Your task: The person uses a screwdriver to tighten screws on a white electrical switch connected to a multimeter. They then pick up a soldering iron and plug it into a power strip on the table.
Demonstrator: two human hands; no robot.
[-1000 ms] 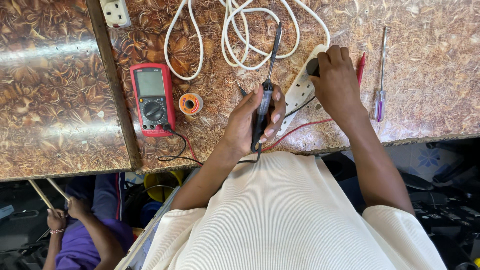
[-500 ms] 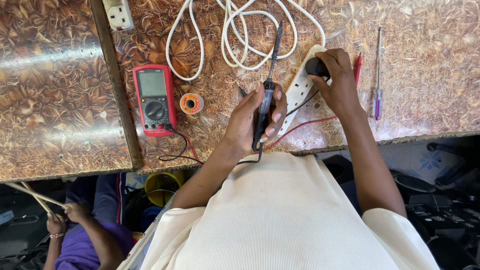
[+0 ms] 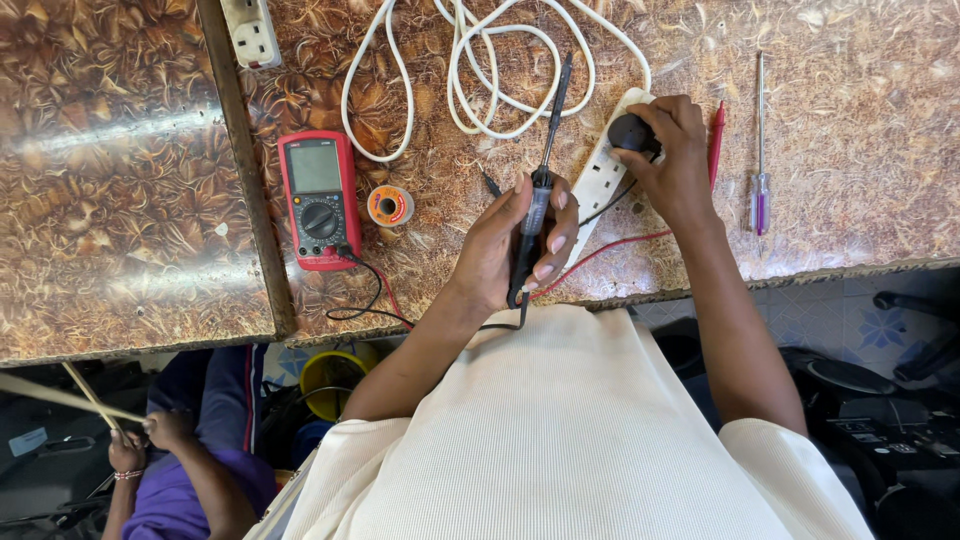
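Observation:
My left hand [image 3: 500,240] is closed around the handle of a black soldering iron [image 3: 553,105], whose tip points away from me over the patterned tabletop. My right hand [image 3: 682,165] grips a black plug [image 3: 630,132] seated on a white power strip [image 3: 598,185]. The strip's white cable [image 3: 480,70] lies in loops behind it. A thin black lead and a red wire [image 3: 610,248] run under my hands toward the table edge.
A red multimeter [image 3: 318,195] and a small orange solder spool [image 3: 390,205] lie left of my hands. A red probe [image 3: 717,130] and a purple-handled screwdriver [image 3: 760,150] lie to the right. Another person [image 3: 170,455] sits below left, holding thin sticks.
My hands stay where they were on the iron and the plug. The other person's sticks have swung lower and further left.

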